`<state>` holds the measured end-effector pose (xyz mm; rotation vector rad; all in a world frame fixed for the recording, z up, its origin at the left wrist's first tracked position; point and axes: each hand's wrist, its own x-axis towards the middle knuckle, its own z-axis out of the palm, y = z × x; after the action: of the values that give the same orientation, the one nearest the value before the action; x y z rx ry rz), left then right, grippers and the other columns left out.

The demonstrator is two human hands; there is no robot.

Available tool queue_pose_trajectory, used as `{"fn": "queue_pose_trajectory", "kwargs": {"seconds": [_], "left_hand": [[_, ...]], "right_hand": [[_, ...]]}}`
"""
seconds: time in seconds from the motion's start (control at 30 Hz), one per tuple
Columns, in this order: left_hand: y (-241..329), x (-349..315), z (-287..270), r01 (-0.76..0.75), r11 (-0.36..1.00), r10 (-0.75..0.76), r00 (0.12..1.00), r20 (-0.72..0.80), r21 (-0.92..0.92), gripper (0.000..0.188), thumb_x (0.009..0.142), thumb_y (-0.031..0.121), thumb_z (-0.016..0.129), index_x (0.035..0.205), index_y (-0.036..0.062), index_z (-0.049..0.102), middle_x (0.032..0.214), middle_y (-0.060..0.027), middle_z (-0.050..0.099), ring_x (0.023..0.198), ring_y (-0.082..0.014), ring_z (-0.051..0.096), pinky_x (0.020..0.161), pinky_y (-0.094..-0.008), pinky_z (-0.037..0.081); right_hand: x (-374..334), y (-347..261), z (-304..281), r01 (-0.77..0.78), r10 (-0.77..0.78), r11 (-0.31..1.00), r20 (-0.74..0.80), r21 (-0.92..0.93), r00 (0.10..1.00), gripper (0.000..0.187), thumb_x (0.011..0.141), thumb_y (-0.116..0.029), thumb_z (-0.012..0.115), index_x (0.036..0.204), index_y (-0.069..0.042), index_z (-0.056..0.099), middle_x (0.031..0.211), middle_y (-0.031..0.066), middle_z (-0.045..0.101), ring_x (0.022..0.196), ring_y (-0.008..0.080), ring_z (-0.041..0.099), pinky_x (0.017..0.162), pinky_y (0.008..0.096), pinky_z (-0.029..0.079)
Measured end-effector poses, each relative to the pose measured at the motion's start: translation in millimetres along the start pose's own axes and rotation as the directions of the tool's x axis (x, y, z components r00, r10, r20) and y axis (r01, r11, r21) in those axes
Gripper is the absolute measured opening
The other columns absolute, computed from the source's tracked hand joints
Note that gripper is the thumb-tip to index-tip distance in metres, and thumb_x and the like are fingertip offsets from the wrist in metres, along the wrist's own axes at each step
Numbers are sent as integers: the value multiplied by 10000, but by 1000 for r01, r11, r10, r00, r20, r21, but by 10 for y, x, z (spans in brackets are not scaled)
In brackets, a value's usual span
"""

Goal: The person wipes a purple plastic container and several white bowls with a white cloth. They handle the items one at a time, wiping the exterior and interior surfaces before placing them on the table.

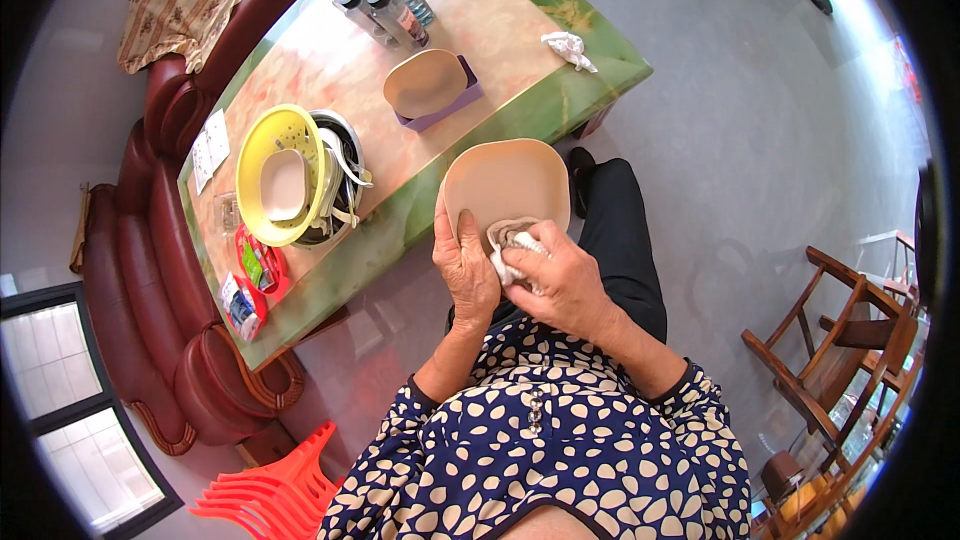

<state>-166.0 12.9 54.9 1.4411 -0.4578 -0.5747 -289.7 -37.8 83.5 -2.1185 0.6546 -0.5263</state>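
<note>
Over my lap, my left hand [470,265] grips a beige rounded-square plate [505,178] by its left side, thumb on the inner face. A striped white and brown cloth [512,248] is bunched in my right hand [562,285], pressed against the plate's near edge. Just beyond, on the table, another beige plate [425,82] leans in a purple holder [447,112]. To the left stands a yellow colander [258,140] with a small pale bowl [285,185] inside. It overlaps a metal basin [350,135] that has white spoon-like utensils in it.
The marble-look table [330,70] has a green border. Several black-capped clear bottles [385,0] stand at its far end, and a crumpled white tissue [568,50] lies near the far right corner. Red trays [262,258] hold small packets. A dark red sofa [145,270], red stools [270,490] and wooden chairs [835,340] surround me.
</note>
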Motion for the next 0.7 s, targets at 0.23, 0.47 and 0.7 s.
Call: {"fn": "queue_pose_trajectory", "kwargs": {"seconds": [0.23,0.47,0.7], "left_hand": [[40,37,5,-64,997,65,998,-14,53,377,1002,145,463,1348,-1,442,1240,-73,557,1078,-140,537,948,-287,424],[119,150,-190,-55,995,59,997,-57,79,393,1004,112,447,1382,11,414,1272,-59,544,1127,-126,509,974,-276,405],[159,-17,73,-66,998,66,998,-10,-21,368,995,122,459,1340,-5,448,1213,-62,566,1085,-133,531,951,-281,421]], "right_hand": [[3,238,-208,-371,371,580,170,725,913,212,841,-198,692,1011,-76,719,1101,84,556,1003,200,532,860,286,443],[-197,411,-502,-152,255,874,-169,462,952,175,861,-49,646,1025,-17,700,989,28,571,764,98,541,654,220,453],[-134,138,-216,213,-202,977,-220,26,954,348,744,-80,676,1088,-34,641,1125,122,610,1081,284,555,905,411,404]]}}
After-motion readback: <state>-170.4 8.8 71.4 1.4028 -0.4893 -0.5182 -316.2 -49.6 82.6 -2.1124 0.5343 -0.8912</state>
